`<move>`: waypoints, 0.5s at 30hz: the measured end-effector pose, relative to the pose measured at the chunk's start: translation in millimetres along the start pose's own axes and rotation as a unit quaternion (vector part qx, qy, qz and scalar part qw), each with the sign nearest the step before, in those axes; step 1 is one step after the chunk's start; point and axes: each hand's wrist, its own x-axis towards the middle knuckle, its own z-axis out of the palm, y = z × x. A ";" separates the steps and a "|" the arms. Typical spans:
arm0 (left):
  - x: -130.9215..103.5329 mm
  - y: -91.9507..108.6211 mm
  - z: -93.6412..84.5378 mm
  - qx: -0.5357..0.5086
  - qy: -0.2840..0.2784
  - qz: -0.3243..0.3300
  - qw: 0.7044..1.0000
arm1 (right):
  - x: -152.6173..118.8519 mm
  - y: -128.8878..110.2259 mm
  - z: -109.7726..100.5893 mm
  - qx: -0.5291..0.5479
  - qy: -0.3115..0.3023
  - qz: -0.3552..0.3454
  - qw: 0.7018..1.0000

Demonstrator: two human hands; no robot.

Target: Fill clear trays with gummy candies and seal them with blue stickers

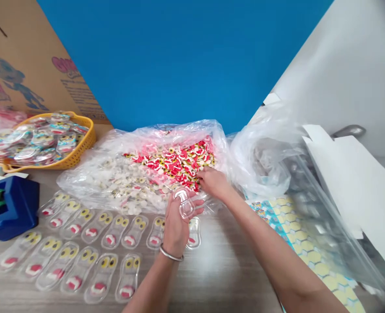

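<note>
My left hand (176,228), palm up, holds a small clear plastic blister shell (185,203), its fingers partly spread under it. My right hand (214,182) is at the near edge of a heap of small red-and-white and yellow pieces (176,163), fingers drawn together at the tips. What they pinch, if anything, is too small to make out. The heap lies in an opened clear plastic bag (91,174). Below it, two rows of clear shells (97,274) rest on the table, each with a yellow eye pair and a red-and-white mouth piece. One shell (194,234) is partly behind my left hand.
At the left stand a yellow basket (90,137) of filled packs and a blue tape dispenser (19,208). Patterned sticker sheets (303,230), crumpled plastic film (264,152) and white card (352,174) lie at the right. A blue panel (186,65) closes off the back.
</note>
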 end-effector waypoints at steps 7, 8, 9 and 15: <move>1.0 -7.5 -5.7 0.050 0.016 -0.003 0.999 | 3.2 4.5 -1.1 0.002 -0.016 0.018 1.000; 1.1 -8.1 -5.7 0.057 0.020 -0.003 0.998 | 3.5 3.7 -1.5 0.004 -0.018 0.019 1.000; 1.1 -8.5 -5.5 0.062 0.022 -0.003 0.998 | 4.3 2.2 -1.5 0.005 -0.021 0.020 1.000; -0.4 -8.9 -3.9 0.071 0.022 0.002 0.997 | 14.0 -13.1 6.5 -0.003 -0.027 0.051 0.998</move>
